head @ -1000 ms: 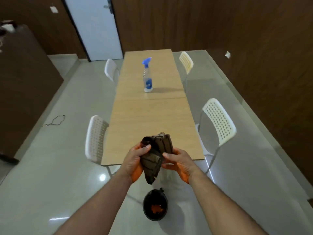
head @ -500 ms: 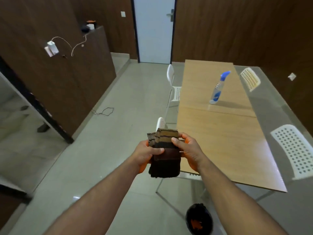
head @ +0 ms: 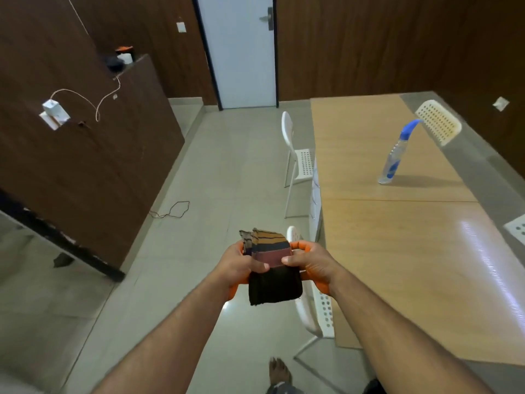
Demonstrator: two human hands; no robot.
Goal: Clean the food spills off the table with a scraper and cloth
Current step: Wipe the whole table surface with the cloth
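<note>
The left hand (head: 241,261) and right hand (head: 311,261) each pinch a side of the folded cloth (head: 271,268), thumbs on top, holding it above the floor, off the table (head: 397,251). The table lies to the right of the grip, nearer the right hand. Its long axis runs away toward the spray bottle (head: 396,155). No scraper is visible.

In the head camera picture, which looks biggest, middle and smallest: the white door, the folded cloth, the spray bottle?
As they appear in the picture, since nearness distorts size:
1. white door
2. folded cloth, close to the camera, gripped by both hands
3. spray bottle, far off on the table
</note>
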